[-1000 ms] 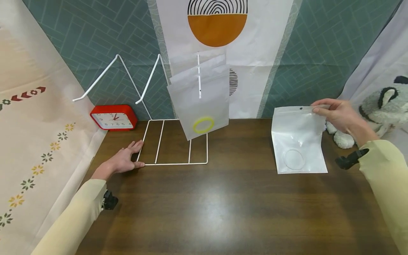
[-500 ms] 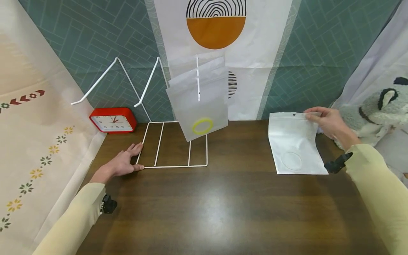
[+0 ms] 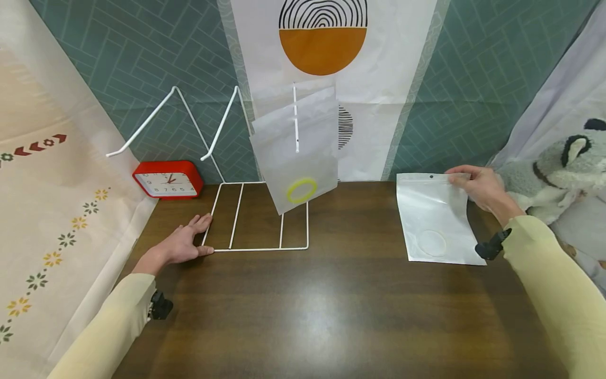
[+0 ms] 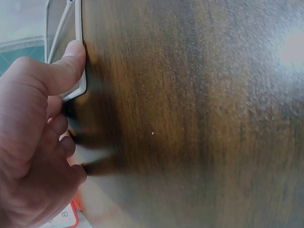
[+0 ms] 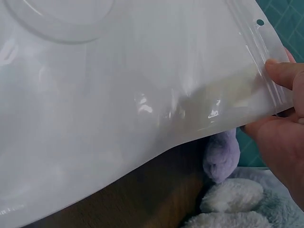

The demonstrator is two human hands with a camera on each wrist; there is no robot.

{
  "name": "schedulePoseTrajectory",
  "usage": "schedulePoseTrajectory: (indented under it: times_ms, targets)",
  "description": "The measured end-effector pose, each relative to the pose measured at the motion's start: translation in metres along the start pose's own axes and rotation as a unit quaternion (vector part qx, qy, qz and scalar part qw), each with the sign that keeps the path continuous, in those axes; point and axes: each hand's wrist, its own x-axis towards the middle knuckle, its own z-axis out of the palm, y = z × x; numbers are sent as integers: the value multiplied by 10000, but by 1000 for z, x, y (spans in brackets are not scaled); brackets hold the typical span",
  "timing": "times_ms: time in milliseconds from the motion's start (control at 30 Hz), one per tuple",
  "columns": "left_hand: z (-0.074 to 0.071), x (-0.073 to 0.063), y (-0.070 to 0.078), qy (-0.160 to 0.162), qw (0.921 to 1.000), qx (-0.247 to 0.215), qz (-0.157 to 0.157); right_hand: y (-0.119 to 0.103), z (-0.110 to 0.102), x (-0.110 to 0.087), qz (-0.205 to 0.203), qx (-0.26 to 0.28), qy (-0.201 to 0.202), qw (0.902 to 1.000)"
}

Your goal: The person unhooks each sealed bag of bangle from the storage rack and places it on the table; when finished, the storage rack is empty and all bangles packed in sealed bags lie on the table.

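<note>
Left hand (image 3: pixel 182 243) spread against wire rack (image 3: pixel 260 250) edge. Right hand (image 3: pixel 480 190) pinches zip pouch (image 3: pixel 431 210) at top corner. Counter (image 3: pixel 352 252) between.

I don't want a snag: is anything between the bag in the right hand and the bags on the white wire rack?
Nothing visible does; between the resealable bag in the right hand and the hanging bags, only tabletop and backdrop show.

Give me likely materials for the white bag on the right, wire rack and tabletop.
White bag: probably plastic film, glossy; sharp highlights and soft bends.
Wire rack: likely metal with a white coating; thin, straight rods with neat bends, though rigid plastic can't be excluded.
Tabletop: wood or wood-look laminate, semi-gloss; brown grain and a bright reflection.
</note>
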Motion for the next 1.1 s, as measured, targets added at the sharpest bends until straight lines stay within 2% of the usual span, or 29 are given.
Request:
schedulePoseTrajectory:
  times_ms: [233, 333, 533, 767, 867, 1100]
  targets:
    - [-2, -1, 1, 62, 10000, 11, 5, -1, 7, 7, -131, -307, -116, 9994]
    - [-2, -2, 1, 50, 10000, 17, 20, -4, 9, 7, -258, -600, -93, 9978]
    - [-2, 0, 0, 27, 10000, 35, 18, -7, 8, 8, -870, -1427, 233, 9857]
    - [-1, -1, 1, 35, 10000, 40, 12, -7, 10, 14, -1023, -1935, 236, 9755]
    - [-1, -2, 2, 69, 10000, 16, 14, -10, 13, 16, -1010, -1973, 261, 9748]
    - [-1, -2, 2, 42, 10000, 26, -4, -12, 18, 16, -602, -2024, 150, 9773]
